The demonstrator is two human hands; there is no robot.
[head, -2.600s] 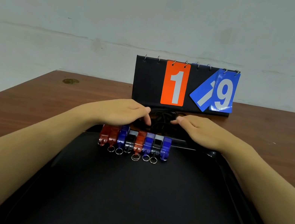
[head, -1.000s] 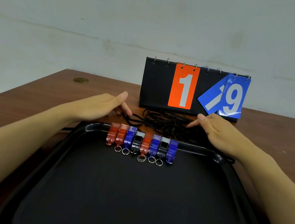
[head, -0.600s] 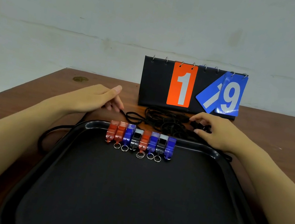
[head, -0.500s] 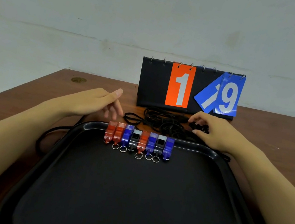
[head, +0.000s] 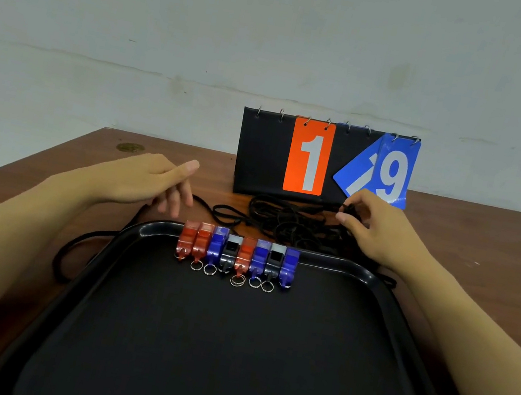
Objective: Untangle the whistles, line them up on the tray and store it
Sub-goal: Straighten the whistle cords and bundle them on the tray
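Observation:
Several whistles (head: 237,252), red, blue and black, lie side by side in a row at the far edge of the black tray (head: 222,364), their key rings pointing toward me. Behind the tray a heap of black cords (head: 286,219) lies on the wooden table. My left hand (head: 147,182) hovers left of the heap with relaxed fingers, holding nothing. My right hand (head: 375,229) pinches a bunch of black cord at the heap's right end, just in front of the scoreboard.
A black flip scoreboard (head: 324,163) with an orange 1 and a blue 9 stands behind the cords. One cord loop (head: 68,254) trails off the tray's left side. The brown table (head: 29,177) meets a pale wall behind.
Both hands drew apart from the middle of the cord heap. My left hand lifted off to the left; my right hand moved right and closed its fingers on cord.

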